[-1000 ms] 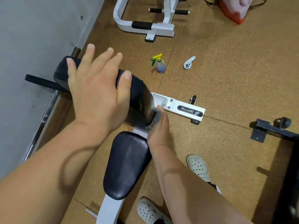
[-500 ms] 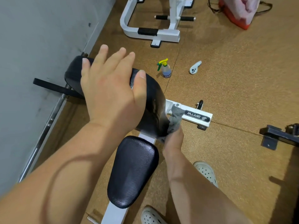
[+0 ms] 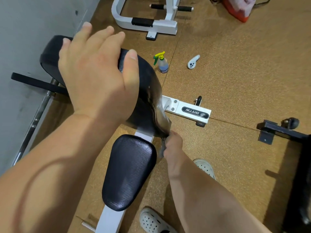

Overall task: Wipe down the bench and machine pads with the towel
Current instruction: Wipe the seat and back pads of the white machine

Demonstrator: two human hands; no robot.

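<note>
A black padded backrest [image 3: 144, 84] of a white-framed bench fills the upper left. My left hand [image 3: 97, 73] lies flat on top of it, fingers spread, holding nothing. My right hand [image 3: 173, 143] grips a grey towel [image 3: 162, 113], which is pressed against the backrest's right lower edge. The towel is blurred by motion. Below it sits the black textured seat pad [image 3: 129, 170], untouched. The white frame [image 3: 188, 111] with a label sticks out to the right.
A spray bottle [image 3: 162, 63] with a yellow-green trigger and a white controller [image 3: 193, 62] stand on the cork floor. Another white machine frame [image 3: 146, 22] lies beyond. A barbell [image 3: 33, 120] runs along the grey wall. A black frame [image 3: 284, 130] sits right. My white clogs [image 3: 204, 167] are below.
My right hand has dragged the towel down the backrest's right edge toward the seat pad. My left hand stays flat on the backrest; the camera moved closer.
</note>
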